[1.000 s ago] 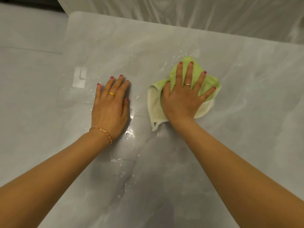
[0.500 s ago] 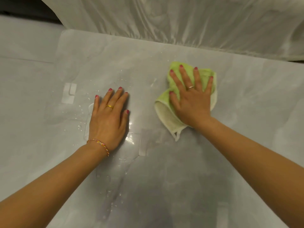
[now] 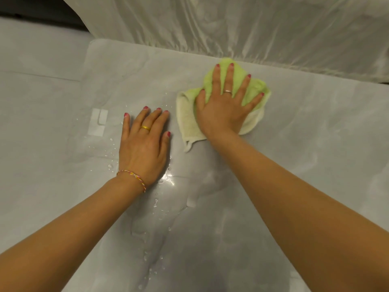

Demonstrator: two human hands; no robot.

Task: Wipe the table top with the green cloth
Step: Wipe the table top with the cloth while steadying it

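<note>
A green cloth (image 3: 255,85) with a pale cream underside lies bunched on the grey glossy table top (image 3: 315,144), close to its far edge. My right hand (image 3: 223,108) presses flat on the cloth, fingers spread and straight. My left hand (image 3: 143,144) rests flat on the bare table to the left of the cloth, fingers together, holding nothing. Water drops and a wet streak (image 3: 160,207) run on the surface between my forearms toward the near edge.
A white shiny sheet (image 3: 231,28) hangs in folds just behind the table's far edge. The table's left edge (image 3: 84,85) drops to a pale grey floor. A small white patch (image 3: 97,122) shows on the table left of my left hand.
My right hand has pushed the cloth away toward the far edge and spread its fingers wider. My left hand has stayed flat in the same spot.
</note>
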